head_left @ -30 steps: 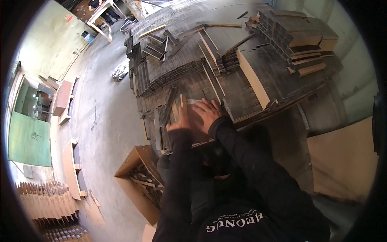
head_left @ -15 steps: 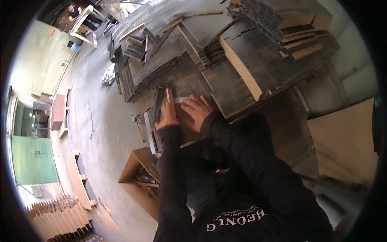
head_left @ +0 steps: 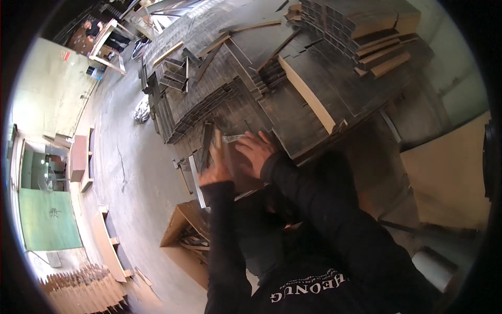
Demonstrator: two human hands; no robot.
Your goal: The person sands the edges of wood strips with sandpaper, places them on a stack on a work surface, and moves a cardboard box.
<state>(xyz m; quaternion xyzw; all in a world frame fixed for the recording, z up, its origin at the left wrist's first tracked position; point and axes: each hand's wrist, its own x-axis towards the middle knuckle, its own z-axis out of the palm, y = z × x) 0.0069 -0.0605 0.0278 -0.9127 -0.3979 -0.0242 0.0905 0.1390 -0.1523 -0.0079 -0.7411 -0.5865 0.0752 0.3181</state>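
Observation:
My left hand (head_left: 215,171), slightly smeared by motion, is closed on a narrow wooden strip (head_left: 218,140) that sticks out beyond its fingers. A dark strip (head_left: 206,140) stands just left of it. My right hand (head_left: 255,153) lies with fingers spread on the flat brown board (head_left: 244,179) in front of me. Along the board's far edge runs a pale band with markings (head_left: 233,138), partly covered by my right fingertips. At the board's left side is a light metal-looking rail (head_left: 197,180).
Dark stacked strips (head_left: 209,104) cover the bench beyond my hands, with loose pieces on top. A long tan board (head_left: 307,95) stands on edge there. Stacked blocks (head_left: 384,26) rise at the far right. A cardboard box of offcuts (head_left: 183,230) sits lower left. Another person (head_left: 95,31) works far off.
My left hand has shifted slightly down and left with the strip, which leans a little differently. The right hand stays spread on the board. The whole view has tilted slightly.

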